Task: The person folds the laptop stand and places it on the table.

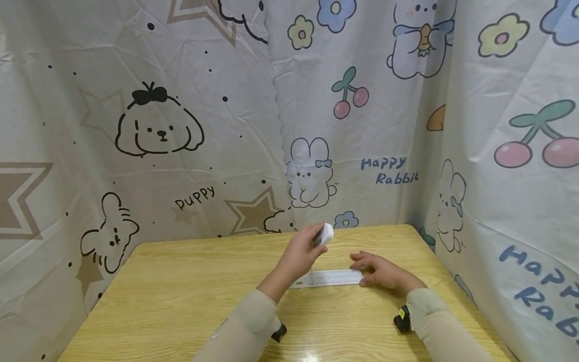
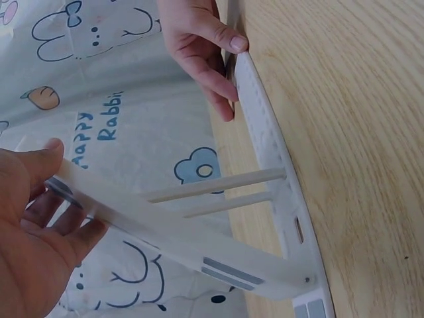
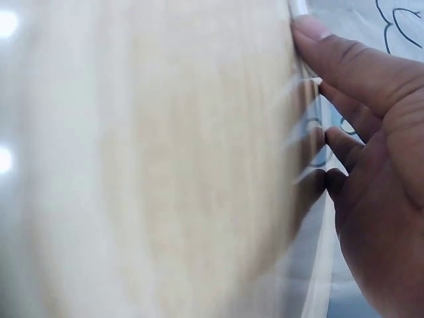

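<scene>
A white hinged folding stand (image 1: 336,277) lies with its long base on the table; ruler-like marks run along that base. In the left wrist view its upper arm (image 2: 172,235), with grey pads, is tilted up from the hinge, and two thin rods (image 2: 225,184) span between arm and base. My left hand (image 1: 300,254) grips the raised end of the arm between thumb and fingers. At the base's right end, my right hand (image 1: 386,272) holds it, thumb on the near edge and fingers at the far edge. The right wrist view shows the thumb (image 3: 344,59) at a white edge.
The wooden table (image 1: 181,291) spreads out around the stand. Behind it and on the right hangs a printed curtain (image 1: 244,125) with cartoon animals, close to the table's edges. A black wrist device (image 1: 401,319) is strapped under the right sleeve.
</scene>
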### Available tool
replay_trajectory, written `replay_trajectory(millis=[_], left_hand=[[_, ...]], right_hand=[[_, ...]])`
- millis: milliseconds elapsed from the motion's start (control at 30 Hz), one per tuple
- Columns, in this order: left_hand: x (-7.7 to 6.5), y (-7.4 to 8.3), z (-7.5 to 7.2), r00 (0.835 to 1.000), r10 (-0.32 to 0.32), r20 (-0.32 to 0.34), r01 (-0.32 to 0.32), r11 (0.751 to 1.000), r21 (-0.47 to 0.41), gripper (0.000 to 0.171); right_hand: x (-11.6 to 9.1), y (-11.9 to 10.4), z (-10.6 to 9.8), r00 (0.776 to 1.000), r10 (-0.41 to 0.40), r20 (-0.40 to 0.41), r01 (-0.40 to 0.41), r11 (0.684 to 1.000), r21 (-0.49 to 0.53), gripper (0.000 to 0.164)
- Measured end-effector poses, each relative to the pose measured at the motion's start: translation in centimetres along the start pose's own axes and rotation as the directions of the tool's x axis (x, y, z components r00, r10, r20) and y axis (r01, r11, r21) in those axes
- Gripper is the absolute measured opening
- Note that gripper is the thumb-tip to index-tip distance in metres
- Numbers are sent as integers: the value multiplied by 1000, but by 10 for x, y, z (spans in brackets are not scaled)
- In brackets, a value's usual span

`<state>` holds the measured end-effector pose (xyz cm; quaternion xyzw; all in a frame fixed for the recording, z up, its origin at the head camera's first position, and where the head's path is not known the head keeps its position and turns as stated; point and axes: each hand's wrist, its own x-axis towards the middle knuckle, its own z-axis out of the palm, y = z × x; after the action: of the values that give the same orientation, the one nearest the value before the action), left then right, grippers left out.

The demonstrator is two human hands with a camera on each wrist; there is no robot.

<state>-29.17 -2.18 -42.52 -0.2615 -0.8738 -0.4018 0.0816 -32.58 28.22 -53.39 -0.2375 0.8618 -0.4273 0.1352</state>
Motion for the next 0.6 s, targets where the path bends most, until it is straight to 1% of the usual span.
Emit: replay_trajectory(millis=[167, 333, 400, 467, 533, 600], left_hand=[[0, -1, -3, 1000, 6, 21, -6, 1000, -16, 60], [0, -5, -10, 997, 5, 78, -2, 999, -41, 60], [1, -7, -13, 994, 22, 106, -18, 999, -45, 61], [1, -8, -16, 990, 53, 129, -49, 998, -37, 60], [2, -10, -19, 985, 78, 152, -76, 997, -20, 60], [3, -11, -22, 981, 92, 169, -90, 996, -18, 59]], right_hand=[[-5, -2, 4, 1000, 4, 0, -4, 1000, -7, 41], [-6, -7, 9, 1000, 8, 13, -8, 999, -48, 38], [-7, -9, 11, 1000, 21, 18, -20, 998, -61, 38], [-9, -12, 13, 999, 30, 19, -28, 997, -67, 38], [-11, -14, 14, 999, 29, 22, -28, 997, -66, 37], [-14, -19, 16, 999, 21, 25, -20, 997, -74, 36]])
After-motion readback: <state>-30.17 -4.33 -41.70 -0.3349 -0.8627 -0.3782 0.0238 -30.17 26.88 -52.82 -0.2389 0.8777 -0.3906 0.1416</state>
